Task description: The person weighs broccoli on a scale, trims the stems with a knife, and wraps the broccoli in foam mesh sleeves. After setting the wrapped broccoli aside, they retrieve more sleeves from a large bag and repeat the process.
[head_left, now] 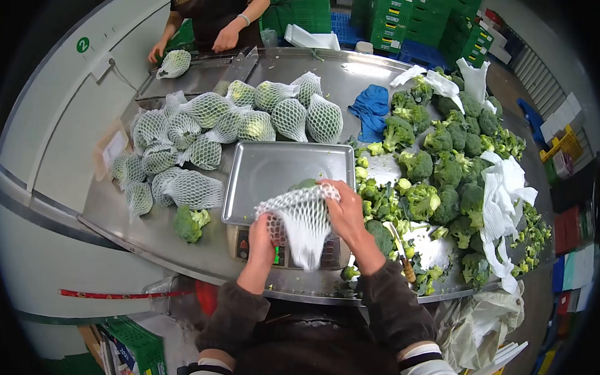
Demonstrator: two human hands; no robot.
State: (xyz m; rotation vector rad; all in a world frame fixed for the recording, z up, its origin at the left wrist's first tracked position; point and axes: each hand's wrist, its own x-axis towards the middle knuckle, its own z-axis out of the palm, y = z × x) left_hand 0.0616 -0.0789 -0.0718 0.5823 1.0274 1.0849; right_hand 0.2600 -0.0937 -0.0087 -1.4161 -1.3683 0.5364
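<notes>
A white foam net [308, 231] is stretched between my two hands over the front of the scale's metal tray [287, 167]. My left hand [262, 242] grips its left side, and my right hand [342, 212] pinches its upper right edge. A bit of green broccoli [305, 184] shows at the net's top; the rest of it is hidden. Netted broccoli heads [217, 112] are gathered left of and behind the scale. One bare broccoli head [191, 224] sits at the front left.
Loose broccoli [447, 146] and cut pieces cover the right side, with white nets [501, 208] among them. A knife [403, 254] lies right of the scale near the front edge. A blue cloth [370, 112] lies behind. Across the table, a person [220, 19] touches a netted head.
</notes>
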